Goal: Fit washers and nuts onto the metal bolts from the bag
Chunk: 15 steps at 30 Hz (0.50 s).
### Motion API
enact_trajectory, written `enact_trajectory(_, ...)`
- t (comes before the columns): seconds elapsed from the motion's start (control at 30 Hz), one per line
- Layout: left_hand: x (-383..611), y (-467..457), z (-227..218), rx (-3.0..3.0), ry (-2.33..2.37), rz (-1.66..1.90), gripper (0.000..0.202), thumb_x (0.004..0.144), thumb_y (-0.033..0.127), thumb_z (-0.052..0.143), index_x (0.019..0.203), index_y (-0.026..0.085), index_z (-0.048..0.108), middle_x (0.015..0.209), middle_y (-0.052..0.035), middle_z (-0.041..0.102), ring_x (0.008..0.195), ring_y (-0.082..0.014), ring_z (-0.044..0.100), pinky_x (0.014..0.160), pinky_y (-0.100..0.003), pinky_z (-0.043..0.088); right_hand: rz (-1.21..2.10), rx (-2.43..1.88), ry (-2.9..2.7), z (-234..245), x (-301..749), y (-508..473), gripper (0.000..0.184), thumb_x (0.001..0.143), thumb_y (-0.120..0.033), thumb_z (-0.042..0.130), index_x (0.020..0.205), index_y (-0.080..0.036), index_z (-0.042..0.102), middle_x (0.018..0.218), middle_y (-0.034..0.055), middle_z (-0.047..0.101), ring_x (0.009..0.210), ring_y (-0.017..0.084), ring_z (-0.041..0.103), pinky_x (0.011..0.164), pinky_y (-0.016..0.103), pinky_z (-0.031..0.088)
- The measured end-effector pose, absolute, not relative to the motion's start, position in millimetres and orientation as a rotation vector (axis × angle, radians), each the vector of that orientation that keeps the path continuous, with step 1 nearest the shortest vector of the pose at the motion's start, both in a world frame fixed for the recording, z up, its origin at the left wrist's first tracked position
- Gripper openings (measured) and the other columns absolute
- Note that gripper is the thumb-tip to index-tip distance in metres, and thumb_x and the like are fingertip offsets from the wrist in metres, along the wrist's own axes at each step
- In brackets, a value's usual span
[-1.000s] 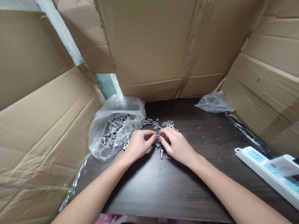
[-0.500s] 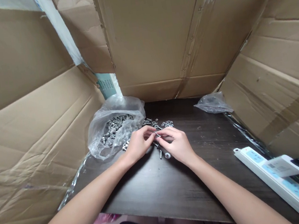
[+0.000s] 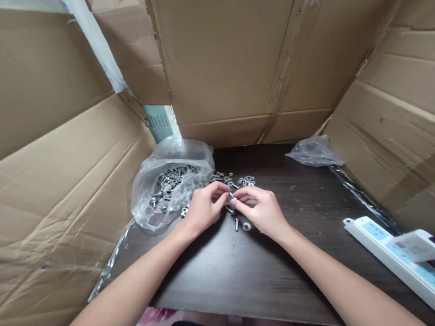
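Observation:
My left hand [image 3: 207,205] and my right hand [image 3: 261,208] meet fingertip to fingertip above the dark table [image 3: 223,269]. Pinched between them is a small metal screw [image 3: 231,196], partly covered by the fingers. Just below the hands lie a loose bolt [image 3: 237,224] and a round washer [image 3: 246,226]. Several more washers [image 3: 247,181] and bolts [image 3: 219,174] are scattered behind the fingertips. To the left, a clear plastic bag [image 3: 145,194] lies open with a heap of metal screws [image 3: 172,182] inside. A few nuts [image 3: 184,211] rest beside my left hand.
Cardboard walls [image 3: 226,49] enclose the table at the back and both sides. A small plastic bag [image 3: 314,152] lies at the back right. Along the right edge runs a white power strip [image 3: 393,252] with a charger [image 3: 420,245] and cable plugged in.
The view has shifted slightly, so everything sits a little further right. The small screw between my fingertips has turned a little; both hands keep their pinch.

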State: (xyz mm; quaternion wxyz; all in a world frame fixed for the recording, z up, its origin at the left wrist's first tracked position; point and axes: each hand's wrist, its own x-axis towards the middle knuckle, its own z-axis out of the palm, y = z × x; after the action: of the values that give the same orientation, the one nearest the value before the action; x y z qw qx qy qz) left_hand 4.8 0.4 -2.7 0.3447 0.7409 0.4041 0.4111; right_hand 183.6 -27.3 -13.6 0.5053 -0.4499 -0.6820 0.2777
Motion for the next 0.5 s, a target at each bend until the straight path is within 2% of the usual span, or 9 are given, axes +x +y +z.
enact_trajectory(0.17,5.9,-3.8,-0.9,1.999,0.960,1.053,0.015,0.092,0.021,0.060,0.100,0.017,0.072,0.095,-0.0035,0.078,0.087,-0.0176,0.074,0.082,-0.028,0.058,0.559,-1.054,-1.685,-10.1,184.3,-28.8,0.008,0.087,-0.026,0.070,0.086,-0.020,0.076,0.082,0.0034,0.073,0.071,0.018,0.072,0.069,0.031,0.064)
enact_trajectory(0.33,4.8,-1.8,-2.1,1.933,1.030,1.079,0.016,0.092,0.022,0.059,0.100,0.018,0.072,0.095,-0.0034,0.078,0.087,-0.0183,0.075,0.082,-0.029,0.058,0.537,-1.040,-1.750,-9.3,185.1,-28.9,0.012,0.088,-0.024,0.067,0.097,-0.021,0.075,0.090,0.0043,0.074,0.073,0.018,0.071,0.072,0.032,0.062)
enact_trajectory(0.5,4.2,-1.5,-0.1,1.963,1.007,1.039,0.018,0.092,0.025,0.061,0.103,0.018,0.074,0.098,-0.0034,0.078,0.089,-0.0186,0.074,0.083,-0.028,0.057,0.478,-1.105,-1.690,-11.1,184.4,-27.5,0.008,0.089,-0.027,0.066,0.088,-0.019,0.069,0.085,0.0046,0.069,0.071,0.017,0.067,0.066,0.029,0.058)
